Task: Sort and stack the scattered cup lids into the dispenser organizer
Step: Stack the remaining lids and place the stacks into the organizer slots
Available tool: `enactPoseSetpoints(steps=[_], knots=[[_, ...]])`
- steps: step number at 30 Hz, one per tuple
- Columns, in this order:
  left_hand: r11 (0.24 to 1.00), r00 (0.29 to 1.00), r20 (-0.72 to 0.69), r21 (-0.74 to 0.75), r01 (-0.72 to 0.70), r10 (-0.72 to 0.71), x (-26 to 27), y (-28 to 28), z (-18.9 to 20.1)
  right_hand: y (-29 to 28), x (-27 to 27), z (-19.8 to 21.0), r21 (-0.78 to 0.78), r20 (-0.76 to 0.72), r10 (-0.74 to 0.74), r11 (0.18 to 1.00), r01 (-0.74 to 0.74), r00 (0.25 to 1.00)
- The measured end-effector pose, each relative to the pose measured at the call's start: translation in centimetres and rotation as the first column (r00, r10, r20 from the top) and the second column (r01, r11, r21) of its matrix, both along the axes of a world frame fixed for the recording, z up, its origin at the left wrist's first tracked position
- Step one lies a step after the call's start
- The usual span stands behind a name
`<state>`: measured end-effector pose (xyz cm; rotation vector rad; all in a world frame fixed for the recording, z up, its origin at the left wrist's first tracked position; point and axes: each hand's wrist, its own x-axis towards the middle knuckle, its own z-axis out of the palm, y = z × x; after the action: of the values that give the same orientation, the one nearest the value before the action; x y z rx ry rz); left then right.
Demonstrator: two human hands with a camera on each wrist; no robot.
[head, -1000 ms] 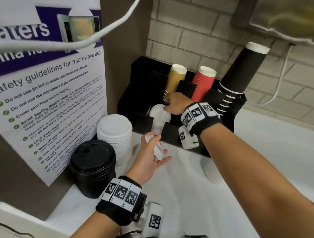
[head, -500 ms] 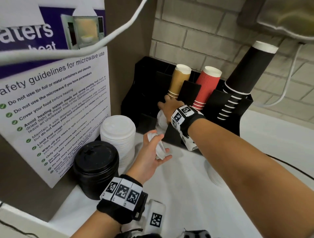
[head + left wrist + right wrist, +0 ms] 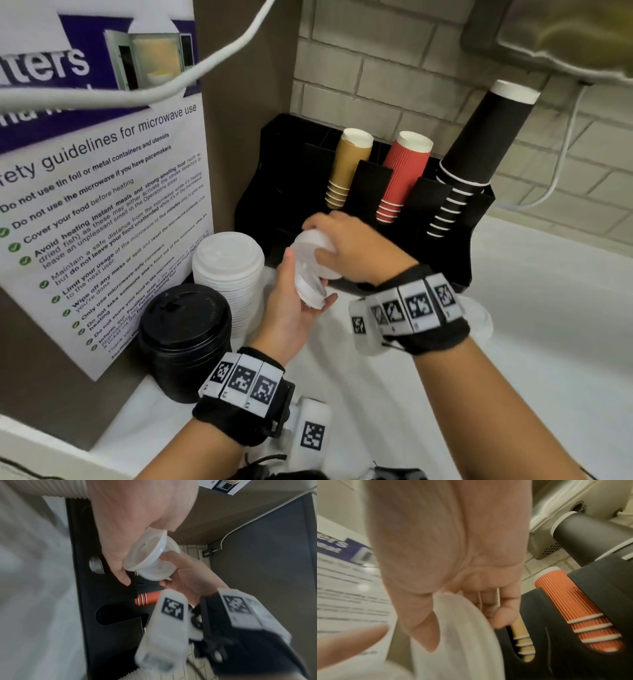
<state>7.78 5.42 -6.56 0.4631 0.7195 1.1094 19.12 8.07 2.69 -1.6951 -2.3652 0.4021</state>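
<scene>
Fingers (image 3: 310, 310) of the left hand (image 3: 291, 308) curled under a small stack of clear lids (image 3: 308, 291), thumb up along its near side, holding it tilted just above the bench (image 3: 531, 325). Right hand (image 3: 349, 246) directly beyond, fingers bent around a second bunch of white lids (image 3: 313, 245), pinched between thumb and fingertips; the two bunches meeting edge to edge between the palms. From the left wrist, both groups seen as translucent discs (image 3: 150, 559) nested at an angle, right thumb pressing their rim. From the right wrist, only a blurred white lid edge (image 3: 462, 635) below the palm.

To the left on the bench, close to the forearm: a stack of black lids (image 3: 185, 329); just behind and touching it, a taller stack of white dome lids (image 3: 229, 270). Partly hidden behind the right wristband, another clear lid (image 3: 479, 318) lying flat.

Farther back against the brick wall, the black dispenser organizer (image 3: 455, 246), with sloping columns of brown cups (image 3: 349, 164), red ribbed cups (image 3: 404, 171) and black cups (image 3: 479, 147). Far left, a microwave safety poster (image 3: 102, 205) on the side panel.
</scene>
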Motion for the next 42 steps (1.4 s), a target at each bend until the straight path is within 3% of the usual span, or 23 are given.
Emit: enactPoseSetpoints(steps=[6, 11, 16, 25, 34, 37, 39, 42], knots=[[0.998, 1.000, 0.017, 0.065, -0.012, 0.011, -0.1, -0.1, 0.6, -2.9, 0.5, -1.4, -0.153, -0.265, 0.014, 0.987, -0.056, 0.964], [0.998, 0.999, 0.047, 0.059, -0.017, 0.014, 0.0, -0.2, 0.6, -3.0, 1.5, -1.9, -0.170, -0.300, 0.005, 0.984, -0.059, 0.954], [0.995, 0.998, -0.001, 0.077, 0.056, -0.056, 0.6, -0.3, 0.5, -3.1, 2.4, -2.1, -0.236, -0.455, -0.034, 0.968, -0.084, 0.890], [0.993, 0.996, -0.023, 0.084, 0.083, -0.082, 0.8, -0.7, 0.8, -3.0, 1.9, -2.7, -0.099, -0.367, 0.051, 0.991, -0.094, 0.929], [0.995, 0.998, 0.064, 0.097, -0.025, 0.018, 0.8, -0.2, 0.3, 0.5, 3.3, 1.2, 0.040, -0.356, -0.004, 0.999, 0.020, 0.934], [0.995, 0.997, 0.044, 0.079, -0.059, 0.056, 0.7, -0.2, 0.0, 3.4, 3.3, 1.7, 0.139, -0.263, -0.128, 0.976, 0.169, 0.956], [0.995, 0.996, 0.018, 0.043, -0.087, 0.087, 0.8, -0.2, -0.3, 4.9, 2.8, 1.4, 0.112, -0.172, -0.219, 0.964, 0.240, 0.960], [0.994, 0.993, -0.042, -0.002, -0.112, 0.111, 0.9, -0.3, -0.9, 6.1, 1.6, 0.2, 0.039, 0.065, -0.234, 0.972, 0.232, 0.970]])
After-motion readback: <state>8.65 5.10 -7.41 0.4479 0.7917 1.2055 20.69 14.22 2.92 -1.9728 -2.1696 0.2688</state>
